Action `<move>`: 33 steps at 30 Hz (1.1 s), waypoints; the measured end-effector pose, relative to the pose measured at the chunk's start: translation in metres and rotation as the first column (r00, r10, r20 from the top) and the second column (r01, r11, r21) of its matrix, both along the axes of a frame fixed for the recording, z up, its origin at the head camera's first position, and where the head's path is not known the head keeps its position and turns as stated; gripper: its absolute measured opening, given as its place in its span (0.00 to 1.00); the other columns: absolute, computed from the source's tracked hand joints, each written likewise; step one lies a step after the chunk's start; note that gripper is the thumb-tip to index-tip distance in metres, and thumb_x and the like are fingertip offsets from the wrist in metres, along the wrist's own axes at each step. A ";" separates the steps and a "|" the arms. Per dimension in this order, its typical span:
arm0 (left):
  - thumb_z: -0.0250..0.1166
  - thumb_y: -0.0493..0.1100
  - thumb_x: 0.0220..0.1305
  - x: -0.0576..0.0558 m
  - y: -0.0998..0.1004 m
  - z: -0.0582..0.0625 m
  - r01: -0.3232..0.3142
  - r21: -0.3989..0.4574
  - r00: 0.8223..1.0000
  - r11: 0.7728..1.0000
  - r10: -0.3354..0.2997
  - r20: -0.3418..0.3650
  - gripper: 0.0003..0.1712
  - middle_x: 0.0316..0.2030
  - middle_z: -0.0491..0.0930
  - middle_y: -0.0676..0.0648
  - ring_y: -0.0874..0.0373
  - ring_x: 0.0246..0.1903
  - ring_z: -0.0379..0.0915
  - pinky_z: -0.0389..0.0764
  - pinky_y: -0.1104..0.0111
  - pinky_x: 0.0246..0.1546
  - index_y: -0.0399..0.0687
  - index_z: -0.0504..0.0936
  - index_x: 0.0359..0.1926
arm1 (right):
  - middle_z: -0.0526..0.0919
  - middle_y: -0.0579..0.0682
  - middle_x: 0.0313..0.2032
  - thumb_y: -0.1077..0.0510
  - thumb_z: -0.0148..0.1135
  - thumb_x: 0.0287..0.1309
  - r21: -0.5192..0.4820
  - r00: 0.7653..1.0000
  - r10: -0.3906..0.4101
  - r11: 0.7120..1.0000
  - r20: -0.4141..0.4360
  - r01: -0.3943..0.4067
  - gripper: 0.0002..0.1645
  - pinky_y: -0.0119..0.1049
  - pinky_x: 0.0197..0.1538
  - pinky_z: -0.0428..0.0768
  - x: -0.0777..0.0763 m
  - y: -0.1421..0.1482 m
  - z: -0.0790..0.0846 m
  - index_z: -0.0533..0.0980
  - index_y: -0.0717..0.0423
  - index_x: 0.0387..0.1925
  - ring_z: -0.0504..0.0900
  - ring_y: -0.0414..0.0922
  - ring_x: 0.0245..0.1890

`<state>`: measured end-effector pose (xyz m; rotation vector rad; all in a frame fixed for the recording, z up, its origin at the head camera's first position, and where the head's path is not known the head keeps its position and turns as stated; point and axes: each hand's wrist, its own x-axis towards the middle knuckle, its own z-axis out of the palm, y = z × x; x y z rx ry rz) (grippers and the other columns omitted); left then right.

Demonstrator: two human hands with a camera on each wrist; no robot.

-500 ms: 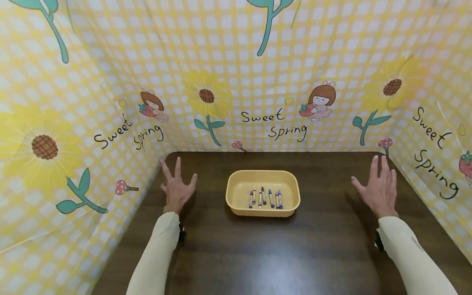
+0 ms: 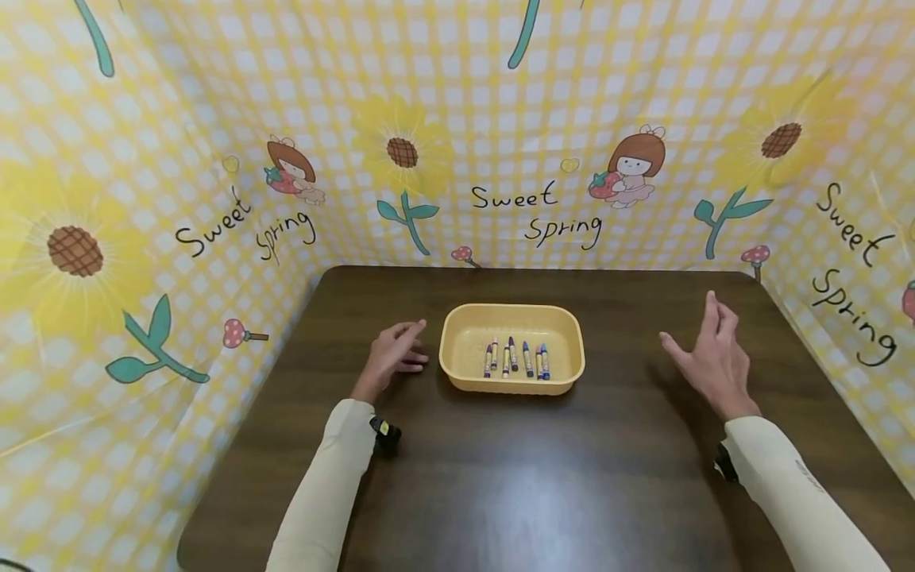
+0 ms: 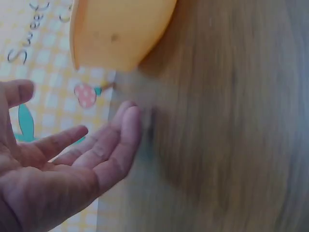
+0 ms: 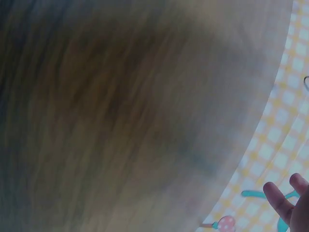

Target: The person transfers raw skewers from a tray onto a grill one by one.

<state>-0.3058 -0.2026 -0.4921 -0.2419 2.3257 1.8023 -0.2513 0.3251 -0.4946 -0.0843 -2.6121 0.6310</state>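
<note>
A pale orange-yellow plastic basket (image 2: 511,387) stands on the dark wooden table, with several crayons (image 2: 527,359) lying in its front half, in purple, blue and paler wrappers. Just left of the basket is my left hand (image 2: 391,356), its fingers pointing toward the basket wall without touching it. In the left wrist view the left hand (image 3: 72,169) has relaxed fingers, nothing in them, and the basket (image 3: 120,34) beyond. My right hand (image 2: 715,357) hovers over the table well to the right of the basket, thumb spread from the fingers, holding nothing.
The brown wooden table (image 2: 500,492) has rounded corners. A yellow checked cloth (image 2: 515,103) printed with flowers and "Sweet Spring" hangs along the back and both sides. Each wrist carries a small black device (image 2: 386,433) on a cream sleeve.
My left hand has moved right, toward the basket, and its spread fingers have come together. The right hand's fingers have bent a little and it has shifted slightly left. The head view has tilted down.
</note>
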 end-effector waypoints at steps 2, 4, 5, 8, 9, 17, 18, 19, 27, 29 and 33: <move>0.58 0.77 0.62 -0.002 0.009 0.004 0.018 0.031 0.998 0.999 -0.020 0.058 0.51 0.60 0.77 0.36 0.47 0.41 0.87 0.89 0.54 0.40 0.51 0.66 0.74 | 0.55 0.72 0.69 0.36 0.62 0.65 0.002 1.000 0.006 1.000 -0.004 -0.006 0.61 0.40 0.18 0.65 -0.001 -0.006 0.002 0.38 0.57 0.81 0.72 0.60 0.31; 0.55 0.78 0.64 -0.003 0.018 0.007 0.035 0.053 0.994 0.998 -0.040 0.103 0.52 0.61 0.75 0.36 0.46 0.41 0.85 0.89 0.52 0.41 0.51 0.63 0.76 | 0.57 0.71 0.68 0.37 0.63 0.64 0.004 1.000 0.012 1.000 -0.013 -0.012 0.61 0.37 0.17 0.62 -0.001 -0.014 0.002 0.39 0.56 0.81 0.71 0.57 0.27; 0.54 0.78 0.64 -0.004 0.022 0.008 0.035 0.061 0.991 0.998 -0.042 0.123 0.51 0.60 0.75 0.36 0.48 0.40 0.84 0.89 0.52 0.41 0.52 0.63 0.76 | 0.57 0.71 0.68 0.37 0.64 0.64 -0.001 1.000 0.020 1.000 -0.021 -0.020 0.61 0.37 0.16 0.62 -0.002 -0.019 0.003 0.39 0.56 0.81 0.71 0.56 0.26; 0.51 0.77 0.67 -0.004 0.033 0.011 0.054 0.061 0.987 0.997 -0.062 0.150 0.47 0.55 0.77 0.36 0.52 0.38 0.82 0.89 0.51 0.42 0.51 0.69 0.73 | 0.61 0.70 0.66 0.39 0.66 0.63 -0.009 0.997 0.054 0.998 -0.052 -0.054 0.61 0.36 0.16 0.61 -0.003 -0.033 0.002 0.41 0.55 0.81 0.72 0.55 0.25; 0.50 0.76 0.68 -0.003 0.036 0.012 0.058 0.059 0.986 0.997 -0.066 0.154 0.45 0.54 0.78 0.36 0.53 0.37 0.82 0.89 0.51 0.42 0.50 0.71 0.71 | 0.63 0.70 0.65 0.40 0.67 0.63 -0.006 0.995 0.069 0.998 -0.068 -0.070 0.60 0.35 0.16 0.62 -0.003 -0.038 0.002 0.42 0.54 0.81 0.73 0.55 0.27; 0.49 0.70 0.72 0.000 0.047 0.013 0.038 0.040 0.990 0.998 -0.043 0.132 0.38 0.51 0.82 0.36 0.51 0.39 0.83 0.89 0.52 0.42 0.47 0.77 0.64 | 0.82 0.61 0.51 0.46 0.73 0.56 0.076 0.956 0.211 0.977 -0.204 -0.200 0.54 0.36 0.21 0.66 -0.010 -0.075 0.011 0.57 0.50 0.78 0.77 0.54 0.34; 0.49 0.70 0.73 0.000 0.048 0.013 0.034 0.036 0.992 0.999 -0.038 0.123 0.37 0.51 0.82 0.36 0.51 0.40 0.83 0.88 0.53 0.43 0.47 0.77 0.64 | 0.83 0.60 0.49 0.46 0.73 0.55 0.084 0.950 0.224 0.974 -0.219 -0.210 0.52 0.37 0.21 0.67 -0.010 -0.080 0.014 0.60 0.50 0.77 0.78 0.54 0.34; 0.49 0.69 0.73 0.000 0.049 0.013 0.029 0.030 0.993 0.999 -0.032 0.117 0.37 0.52 0.82 0.37 0.51 0.41 0.83 0.88 0.53 0.44 0.46 0.77 0.64 | 0.84 0.59 0.47 0.46 0.74 0.55 0.090 0.944 0.239 0.970 -0.229 -0.224 0.49 0.38 0.21 0.68 -0.010 -0.085 0.017 0.63 0.50 0.75 0.78 0.53 0.35; 0.48 0.61 0.77 0.003 0.055 0.011 -0.001 -0.044 0.997 0.999 0.005 0.080 0.30 0.48 0.80 0.39 0.53 0.38 0.81 0.89 0.60 0.38 0.46 0.78 0.64 | 0.88 0.57 0.38 0.54 0.71 0.60 0.053 0.908 0.372 0.928 -0.194 -0.369 0.22 0.46 0.26 0.80 -0.004 -0.140 0.054 0.83 0.59 0.54 0.83 0.51 0.31; 0.48 0.58 0.77 0.003 0.056 0.010 0.003 -0.071 0.998 0.998 0.001 0.057 0.29 0.50 0.79 0.39 0.52 0.38 0.81 0.88 0.64 0.34 0.46 0.77 0.65 | 0.89 0.57 0.37 0.57 0.68 0.62 -0.007 0.908 0.407 0.912 -0.103 -0.410 0.16 0.46 0.30 0.83 -0.004 -0.153 0.063 0.85 0.61 0.49 0.84 0.50 0.31; 0.48 0.53 0.77 0.003 0.060 0.008 0.003 -0.094 1.000 0.996 -0.001 0.025 0.28 0.55 0.79 0.38 0.50 0.42 0.81 0.86 0.68 0.32 0.43 0.74 0.68 | 0.89 0.59 0.41 0.60 0.62 0.66 -0.115 0.889 0.440 0.897 0.129 -0.427 0.14 0.47 0.38 0.86 -0.012 -0.175 0.073 0.85 0.63 0.47 0.86 0.51 0.36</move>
